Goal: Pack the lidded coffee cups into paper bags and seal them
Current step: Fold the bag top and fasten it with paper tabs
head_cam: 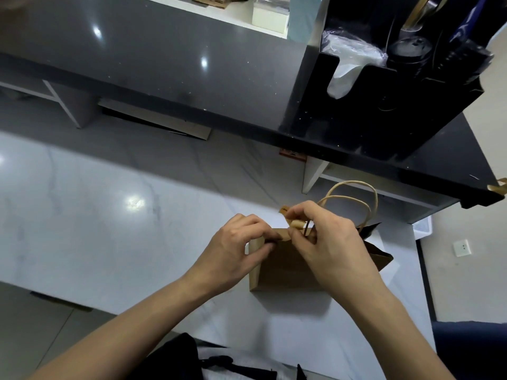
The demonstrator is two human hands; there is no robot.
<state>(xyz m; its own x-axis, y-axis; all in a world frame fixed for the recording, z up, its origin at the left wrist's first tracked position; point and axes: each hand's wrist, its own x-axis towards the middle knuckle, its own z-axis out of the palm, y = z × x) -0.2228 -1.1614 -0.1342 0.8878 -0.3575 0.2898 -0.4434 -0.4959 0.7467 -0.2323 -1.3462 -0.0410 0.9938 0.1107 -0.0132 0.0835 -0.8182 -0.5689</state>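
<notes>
Both hands' grip pinching paper bag (285, 267) top

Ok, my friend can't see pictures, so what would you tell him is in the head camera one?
Two hands work at the top edge of a brown paper bag on a white marble counter: the left hand pinches the bag's rim, the right hand holds a small sticker strip by the twine handles. A black organizer sits on the dark shelf behind.

Left hand (241, 248) & right hand (326, 242) — both pinching (fingers curled).
</notes>
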